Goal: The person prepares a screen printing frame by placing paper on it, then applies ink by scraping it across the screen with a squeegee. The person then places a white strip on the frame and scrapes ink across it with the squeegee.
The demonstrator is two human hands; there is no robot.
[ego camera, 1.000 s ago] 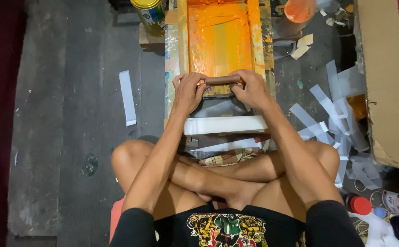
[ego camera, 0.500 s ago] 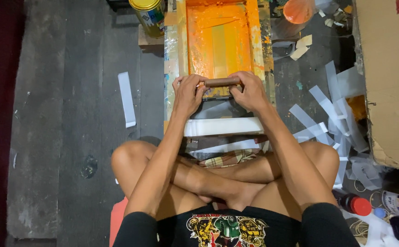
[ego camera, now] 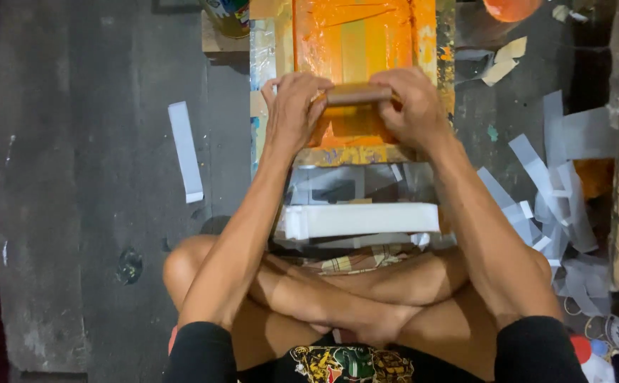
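1. Landmark for everything here: the printing screen [ego camera: 355, 42], a wooden frame with orange-inked mesh, laid flat in front of the crossed legs.
2. Far left of the screen, a lone white paper strip [ego camera: 185, 150] is seen on the dark floor, well apart from the frame.
3. At the screen's near end, the left hand [ego camera: 294, 106] is clenched over the left end of the squeegee [ego camera: 357, 94].
4. The squeegee's brown wooden handle is held crosswise on the mesh, just short of the frame's near bar.
5. The right hand [ego camera: 412, 105] is wrapped around the other end, so it's gripped from both sides.
6. Progress guess: the mesh looks fully covered in orange and the blade sits near the frame's near edge, so the stroke is judged nearly finished.
7. Below the screen, a white stack [ego camera: 359, 220] is parked by the shins.
8. Right of the screen, a heap of white strips [ego camera: 550, 191] is scattered.
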